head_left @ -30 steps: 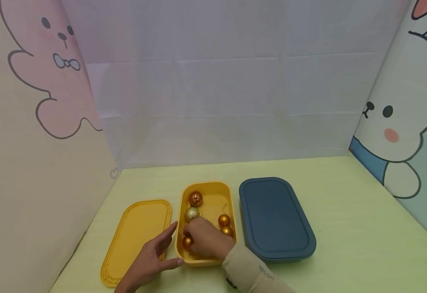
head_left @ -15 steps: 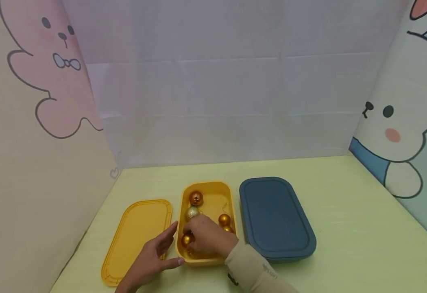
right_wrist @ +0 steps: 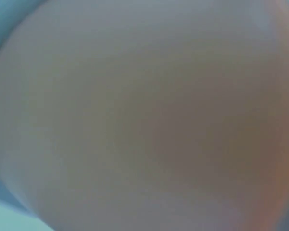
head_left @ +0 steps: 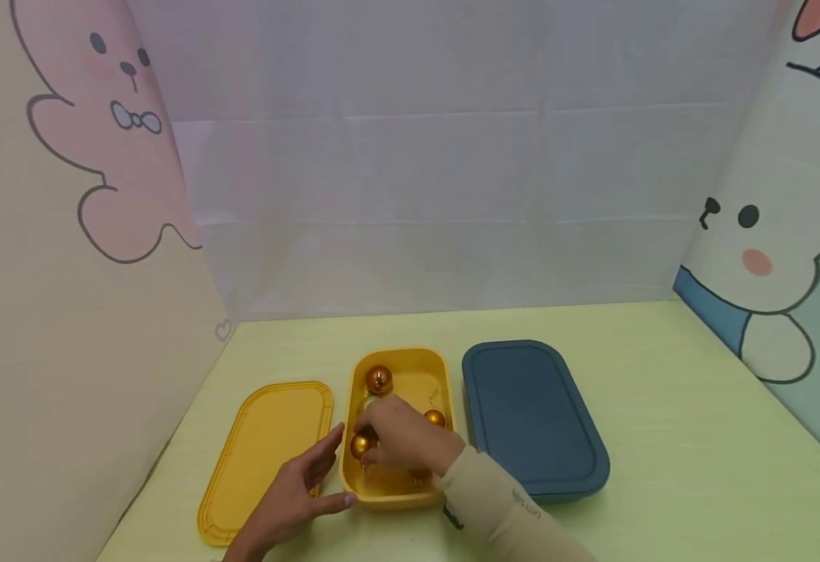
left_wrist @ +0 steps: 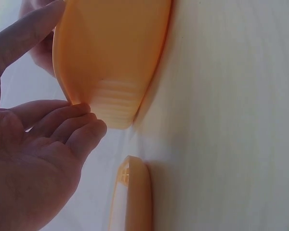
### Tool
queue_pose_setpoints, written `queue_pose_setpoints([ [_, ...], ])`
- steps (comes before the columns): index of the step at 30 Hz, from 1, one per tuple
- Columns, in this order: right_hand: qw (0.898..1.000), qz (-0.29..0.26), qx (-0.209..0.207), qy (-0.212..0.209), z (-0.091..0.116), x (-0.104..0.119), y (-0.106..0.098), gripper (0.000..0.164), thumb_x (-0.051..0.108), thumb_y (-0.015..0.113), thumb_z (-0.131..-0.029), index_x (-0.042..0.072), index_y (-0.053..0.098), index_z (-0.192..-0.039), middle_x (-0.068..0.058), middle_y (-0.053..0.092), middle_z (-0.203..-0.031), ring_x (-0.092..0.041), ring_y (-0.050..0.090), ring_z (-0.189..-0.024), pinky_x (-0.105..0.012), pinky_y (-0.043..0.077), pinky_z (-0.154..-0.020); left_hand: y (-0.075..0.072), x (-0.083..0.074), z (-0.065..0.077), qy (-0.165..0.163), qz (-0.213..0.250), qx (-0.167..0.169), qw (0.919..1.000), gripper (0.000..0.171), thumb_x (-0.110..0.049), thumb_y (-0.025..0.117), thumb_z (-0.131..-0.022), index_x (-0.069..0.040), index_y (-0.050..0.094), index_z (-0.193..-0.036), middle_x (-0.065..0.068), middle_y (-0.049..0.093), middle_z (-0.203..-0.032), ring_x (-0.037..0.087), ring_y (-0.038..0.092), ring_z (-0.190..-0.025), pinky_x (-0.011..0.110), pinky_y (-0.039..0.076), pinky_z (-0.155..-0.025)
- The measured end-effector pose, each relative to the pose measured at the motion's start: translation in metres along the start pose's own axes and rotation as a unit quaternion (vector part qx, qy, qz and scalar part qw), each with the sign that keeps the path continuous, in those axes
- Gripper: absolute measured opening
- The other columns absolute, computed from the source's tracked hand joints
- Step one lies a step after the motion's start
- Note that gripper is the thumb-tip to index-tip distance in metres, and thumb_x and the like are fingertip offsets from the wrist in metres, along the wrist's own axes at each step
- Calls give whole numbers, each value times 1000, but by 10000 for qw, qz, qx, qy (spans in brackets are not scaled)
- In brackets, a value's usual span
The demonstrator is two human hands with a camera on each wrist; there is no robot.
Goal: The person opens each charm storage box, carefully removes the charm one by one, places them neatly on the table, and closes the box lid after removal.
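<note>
In the head view my right hand (head_left: 410,435) reaches into the yellow container (head_left: 390,504) and pinches a shiny gold Christmas bauble (head_left: 363,446) between thumb and fingers. A copper-coloured bauble (head_left: 379,379) lies at the container's far left, with a glittery gold one (head_left: 369,403) just in front of it, partly covered by the fingers. Another gold bauble (head_left: 434,418) sits by the right wall, partly behind the hand. My left hand (head_left: 294,493) stays at the container's near left corner; in the left wrist view its straight fingers (left_wrist: 70,122) touch the rim. The right wrist view is a blur.
A yellow lid (head_left: 269,457) lies flat on the table left of the container. To the right stands a dark blue container with its lid (head_left: 535,417) on. A pale sheet (head_left: 445,211) hangs behind the table, with cartoon-printed walls on both sides.
My right hand has moved slightly up and away from me with the gold bauble, now covering more of the glittery one. My left hand keeps its place at the container.
</note>
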State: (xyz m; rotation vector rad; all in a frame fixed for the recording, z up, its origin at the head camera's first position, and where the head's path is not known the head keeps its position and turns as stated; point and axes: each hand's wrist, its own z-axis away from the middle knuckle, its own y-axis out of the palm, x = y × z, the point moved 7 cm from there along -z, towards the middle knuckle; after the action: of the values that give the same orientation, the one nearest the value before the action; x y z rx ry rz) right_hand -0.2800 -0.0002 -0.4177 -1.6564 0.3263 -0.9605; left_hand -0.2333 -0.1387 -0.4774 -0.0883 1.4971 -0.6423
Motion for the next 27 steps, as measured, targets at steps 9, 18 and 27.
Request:
queue_pose_setpoints([
  [9, 9991, -251, -125, -331, -3, 7, -15, 29, 25, 83, -84, 13, 76, -109, 7, 75, -98, 1, 59, -80, -9, 51, -74, 0, -6, 3, 152, 27, 65, 9999, 94, -28, 83, -83, -15, 29, -159, 9, 28, -166, 32, 29, -152, 43, 32, -119],
  [18, 9978, -415, -117, -503, -7, 16, -26, 22, 23, 82, -85, 13, 77, -103, 7, 74, -92, 1, 56, -74, -8, 50, -71, -1, -8, 3, 342, -22, 40, 9994, 94, -27, 83, -83, -17, 28, -160, 7, 29, -165, 29, 29, -150, 45, 31, -119],
  [27, 9972, -39, -57, -740, -8, 30, -43, 16, 24, 81, -86, 14, 75, -96, 8, 70, -84, 0, 55, -70, -8, 47, -66, -2, -9, 3, 276, -74, -4, 9996, 94, -27, 83, -83, -11, 29, -159, 10, 30, -164, 33, 32, -150, 47, 32, -118],
])
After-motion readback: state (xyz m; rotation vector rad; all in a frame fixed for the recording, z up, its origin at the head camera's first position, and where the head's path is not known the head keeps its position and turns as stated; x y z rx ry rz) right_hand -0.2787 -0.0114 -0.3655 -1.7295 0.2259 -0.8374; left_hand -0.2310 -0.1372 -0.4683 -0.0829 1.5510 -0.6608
